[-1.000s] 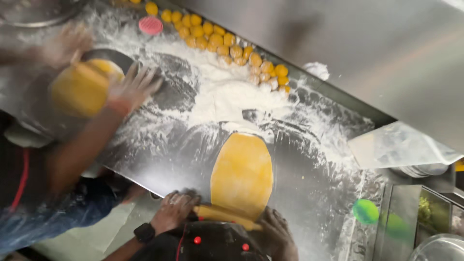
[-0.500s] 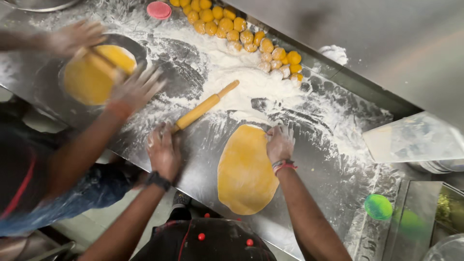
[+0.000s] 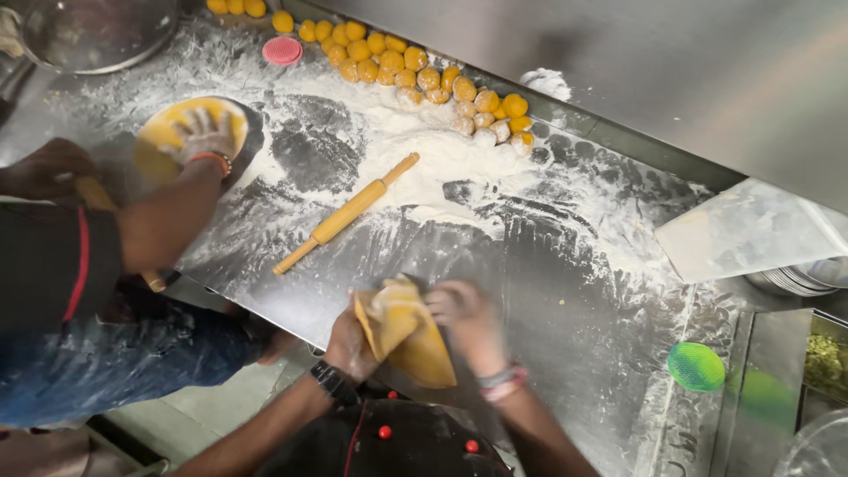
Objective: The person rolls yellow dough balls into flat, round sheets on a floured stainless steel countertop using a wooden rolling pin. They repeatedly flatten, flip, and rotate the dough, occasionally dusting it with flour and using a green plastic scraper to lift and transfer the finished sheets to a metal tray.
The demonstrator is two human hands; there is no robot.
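Flour lay thick over the steel worktop, where the left hand and the right hand each had a closed grip on a folded yellow dough sheet, lifted at the near edge with its long axis slanting from upper left down to lower right. Well apart, a wooden rolling pin lay diagonally, its far end pointing up-right toward a row of yellow dough balls, beyond a co-worker's hand pressing a flat dough round. A clear plastic bag sat at the right, a green lid below it and a pink lid at the top left.
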